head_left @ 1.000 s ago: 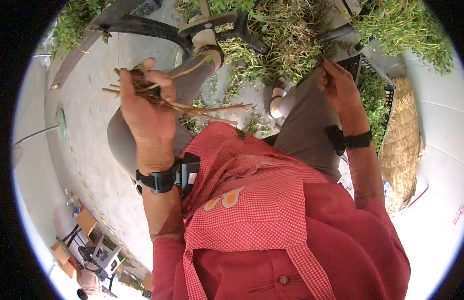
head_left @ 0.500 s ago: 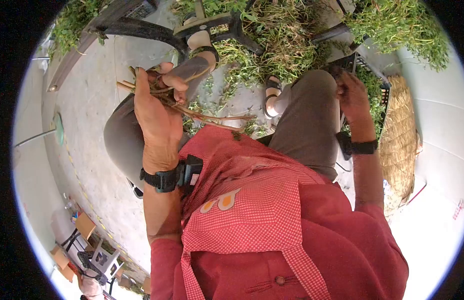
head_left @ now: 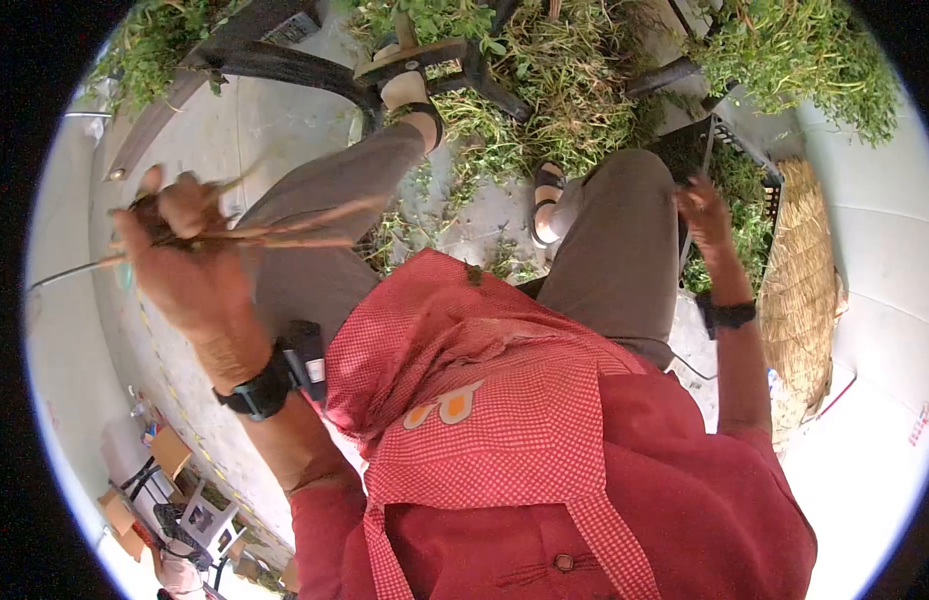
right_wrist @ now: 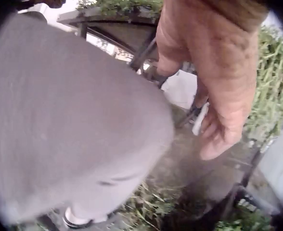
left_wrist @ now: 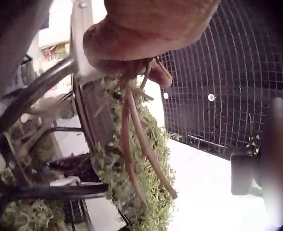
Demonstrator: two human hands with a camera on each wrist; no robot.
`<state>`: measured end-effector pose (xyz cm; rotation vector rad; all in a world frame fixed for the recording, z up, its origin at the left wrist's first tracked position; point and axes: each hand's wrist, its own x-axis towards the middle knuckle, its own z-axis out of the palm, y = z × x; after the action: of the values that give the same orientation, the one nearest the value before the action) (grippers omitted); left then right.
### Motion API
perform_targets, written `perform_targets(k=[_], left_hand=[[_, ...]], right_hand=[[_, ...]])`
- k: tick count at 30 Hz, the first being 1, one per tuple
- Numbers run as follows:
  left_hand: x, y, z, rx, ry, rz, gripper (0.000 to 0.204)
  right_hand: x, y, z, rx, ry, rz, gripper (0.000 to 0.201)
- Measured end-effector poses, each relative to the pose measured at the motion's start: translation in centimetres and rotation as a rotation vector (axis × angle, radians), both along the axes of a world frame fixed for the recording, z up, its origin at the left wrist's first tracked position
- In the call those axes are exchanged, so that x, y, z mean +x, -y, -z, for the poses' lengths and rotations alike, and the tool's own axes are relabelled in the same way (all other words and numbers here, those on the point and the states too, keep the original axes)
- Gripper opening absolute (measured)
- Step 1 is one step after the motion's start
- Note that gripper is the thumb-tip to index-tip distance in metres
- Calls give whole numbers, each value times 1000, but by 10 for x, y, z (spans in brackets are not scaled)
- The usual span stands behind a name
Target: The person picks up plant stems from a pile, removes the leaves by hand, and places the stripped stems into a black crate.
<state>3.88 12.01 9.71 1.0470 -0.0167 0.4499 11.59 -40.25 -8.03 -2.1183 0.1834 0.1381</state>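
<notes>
At the left of the head view, my left hand grips a small bundle of plant stems, blurred by movement. Their long ends stick out to the right over the left thigh. In the left wrist view, two brownish stems hang below the curled fingers. Beside the right knee, my right hand hangs with loosely bent fingers above a black crate of greenery. Nothing shows between the right fingers in the right wrist view.
Cut greenery lies heaped on the floor ahead, under a dark frame. More leafy plants are piled at the upper right. A straw mat roll stands along the right wall. A red checked apron covers the lap.
My left hand has swung left with the stems, away from the lap. The right hand has shifted slightly right and down, past the knee, and its fingers have loosened.
</notes>
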Motion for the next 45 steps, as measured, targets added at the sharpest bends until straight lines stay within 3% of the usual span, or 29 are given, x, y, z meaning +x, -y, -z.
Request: perform_targets(k=[1, 2, 4, 5, 6, 9, 11, 12, 14, 20, 24, 30, 32, 36, 38, 40, 43, 45], left_hand=[[-7, -15, -7, 17, 20, -53, 38], [-15, -29, -14, 32, 40, -106, 39], [-35, -63, -27, -3, 79, -88, 38], [-46, -67, -28, -8, 86, -252, 33], [-59, -92, -25, -48, 104, -131, 30], [-80, -107, -7, -35, 90, -273, 32], [-90, -115, 14, 55, -113, -596, 39], [-94, -117, 25, 52, -105, -599, 39], [-102, -122, 50, 113, -288, -778, 43], [-119, -137, 107, 83, -483, -805, 53], [-117, -123, 101, -13, -516, -877, 49], [-131, -137, 104, 97, -583, -917, 50], [-133, -140, 105, 192, -684, -1002, 50], [-142, -158, 125, 292, -710, -1008, 55], [-149, -168, 148, 414, -813, -989, 59], [-151, -156, 156, 449, -787, -985, 62], [-151, -135, 164, 314, -1030, -861, 62], [-155, -134, 182, 259, -1015, -818, 62]], right_hand=[[-5, -29, -14, 13, -12, -127, 62], [-4, -38, -11, 17, -7, -129, 62], [1, -48, -6, -428, 203, -200, 67], [2, -47, -10, -336, 113, -182, 69], [1, -46, -14, -343, 123, -184, 69], [-8, -46, -22, -348, 96, -165, 68], [-15, -47, -18, -321, 105, -122, 65], [-16, -47, -15, -322, 114, -124, 65], [-19, -46, -9, -309, 101, -108, 63], [-24, -52, -4, -256, 56, -129, 61], [-18, -65, -12, -272, 77, -138, 62], [-21, -58, -12, -308, 168, -196, 64], [-24, -55, -15, -179, 33, -59, 65], [-28, -45, -15, -202, 105, -55, 64], [-30, -47, -23, -61, 40, -28, 63], [-27, -49, -18, -87, 77, -48, 62], [-17, -48, -12, -152, 124, -84, 61], [-20, -49, -16, -197, 123, -99, 61]])
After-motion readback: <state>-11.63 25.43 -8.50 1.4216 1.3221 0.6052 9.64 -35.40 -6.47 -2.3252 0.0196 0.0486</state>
